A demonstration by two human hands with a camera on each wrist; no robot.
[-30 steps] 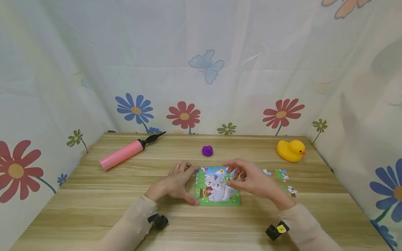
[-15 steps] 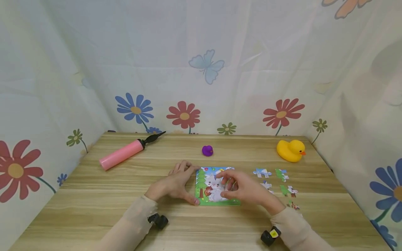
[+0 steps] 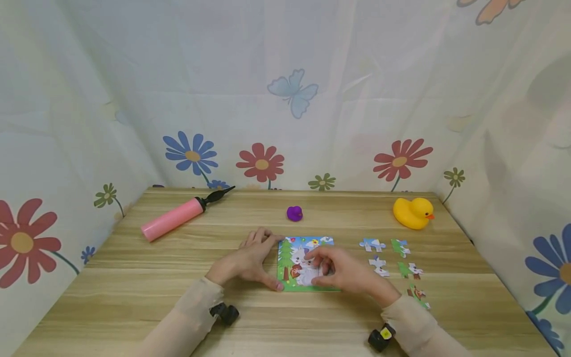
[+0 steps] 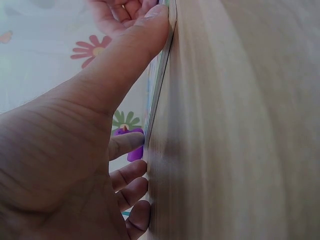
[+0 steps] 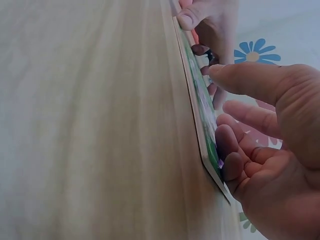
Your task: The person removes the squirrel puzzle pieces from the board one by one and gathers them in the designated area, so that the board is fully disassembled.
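A square picture puzzle, showing a grey-white animal among green trees, lies flat on the wooden table. My left hand rests along its left side. The left thumb lies at the lower left corner, and the index fingertip touches the upper left one. Over the right half of the puzzle is my right hand, its fingers loosely bent. In the right wrist view, no loose piece shows between the right thumb and fingers. The lower right of the picture is hidden beneath this hand.
Several loose puzzle pieces, among them a blue-white one and a green one, lie right of the puzzle. Farther back are a small purple duck, a yellow rubber duck and a pink hand pump. Printed curtains surround the table.
My right hand has moved left and down over the puzzle, uncovering more of the loose pieces behind it. The left hand has stayed at the puzzle's left side.
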